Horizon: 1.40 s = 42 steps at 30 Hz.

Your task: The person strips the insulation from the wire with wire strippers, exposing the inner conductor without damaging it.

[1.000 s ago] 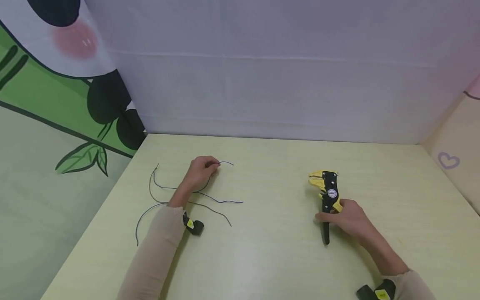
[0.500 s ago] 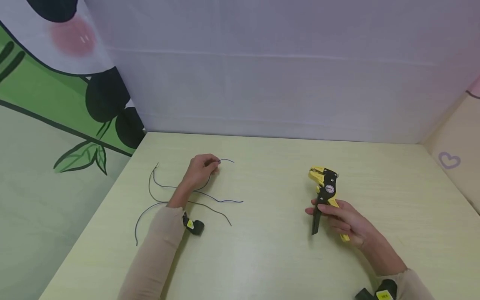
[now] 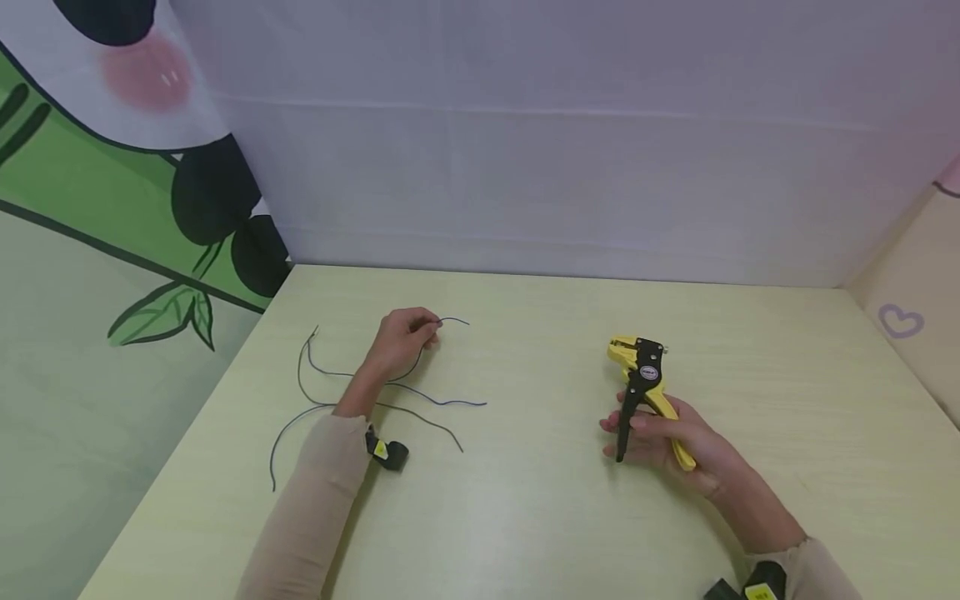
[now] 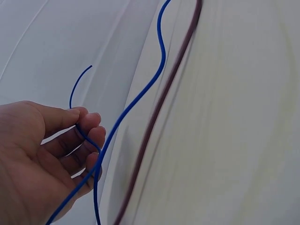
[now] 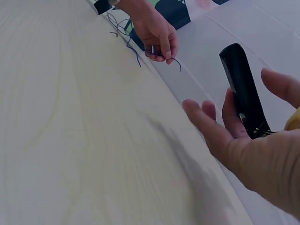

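My left hand pinches a thin blue wire between thumb and fingertips, a short end sticking out past them. In the left wrist view, another blue stretch of wire and a brown wire run beside that hand. At the right, my right hand holds a black and yellow wire stripper, its head pointing away from me. The thumb lies across the front, near the black handle, with the other fingers behind. Its yellow handle crosses the palm.
Several loose wire ends spread over the pale wooden table, around and under the left forearm. A white cloth backdrop hangs along the far edge. A cartoon-printed wall is at the left. Both wrists wear small black cameras.
The right hand's hold on the wire stripper has shifted, from fingers low on the tool to both handles within the hand. The stripper has tilted and moved slightly left. My left hand stays put.
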Tool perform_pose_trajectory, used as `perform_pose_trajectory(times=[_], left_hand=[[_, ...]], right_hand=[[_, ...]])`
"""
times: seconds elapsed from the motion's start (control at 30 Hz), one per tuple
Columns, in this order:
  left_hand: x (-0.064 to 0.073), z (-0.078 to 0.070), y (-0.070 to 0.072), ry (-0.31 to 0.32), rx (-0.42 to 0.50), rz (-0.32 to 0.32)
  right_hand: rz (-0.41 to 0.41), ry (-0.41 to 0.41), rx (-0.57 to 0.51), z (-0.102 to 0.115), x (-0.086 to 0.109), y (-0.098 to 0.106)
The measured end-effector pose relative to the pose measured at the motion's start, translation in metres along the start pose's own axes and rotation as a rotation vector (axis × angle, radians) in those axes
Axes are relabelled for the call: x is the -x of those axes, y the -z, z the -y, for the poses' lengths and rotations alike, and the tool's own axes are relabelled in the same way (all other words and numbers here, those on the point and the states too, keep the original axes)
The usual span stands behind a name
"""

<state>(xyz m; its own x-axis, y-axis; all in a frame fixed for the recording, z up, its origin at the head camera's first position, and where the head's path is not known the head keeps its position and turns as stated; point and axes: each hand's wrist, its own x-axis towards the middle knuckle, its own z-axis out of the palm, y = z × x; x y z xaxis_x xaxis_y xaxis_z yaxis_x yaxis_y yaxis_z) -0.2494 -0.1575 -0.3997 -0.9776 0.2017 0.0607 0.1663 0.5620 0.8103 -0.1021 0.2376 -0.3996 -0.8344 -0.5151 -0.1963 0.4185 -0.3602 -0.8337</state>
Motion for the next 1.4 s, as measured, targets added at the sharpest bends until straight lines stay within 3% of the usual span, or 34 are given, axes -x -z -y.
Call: perform_pose_trajectory(times=[0.07, 0.17, 0.5, 0.6, 0.73, 1.0, 1.4], left_hand=[[0.001, 0.000, 0.000, -0.003, -0.003, -0.003], [0.002, -0.001, 0.000, -0.009, -0.001, -0.005], [0.002, 0.001, 0.000, -0.057, 0.034, 0.003], [0.001, 0.001, 0.000, -0.068, 0.031, 0.003], [0.002, -0.001, 0.000, -0.072, 0.035, 0.004], [0.004, -0.006, 0.001, -0.075, 0.101, 0.016], [0.007, -0.021, 0.001, -0.085, 0.229, 0.008]], right_hand=[[0.098, 0.012, -0.118, 0.000, -0.001, -0.001], [0.163, -0.002, -0.250, 0.000, -0.002, -0.004], [0.172, -0.112, -0.390, 0.002, -0.002, -0.007], [0.168, -0.115, -0.374, 0.002, -0.001, -0.008], [0.176, -0.053, -0.334, -0.002, -0.003, -0.009], [0.281, 0.070, -0.315, -0.011, -0.009, -0.006], [0.284, 0.090, -0.070, -0.019, -0.019, -0.017]])
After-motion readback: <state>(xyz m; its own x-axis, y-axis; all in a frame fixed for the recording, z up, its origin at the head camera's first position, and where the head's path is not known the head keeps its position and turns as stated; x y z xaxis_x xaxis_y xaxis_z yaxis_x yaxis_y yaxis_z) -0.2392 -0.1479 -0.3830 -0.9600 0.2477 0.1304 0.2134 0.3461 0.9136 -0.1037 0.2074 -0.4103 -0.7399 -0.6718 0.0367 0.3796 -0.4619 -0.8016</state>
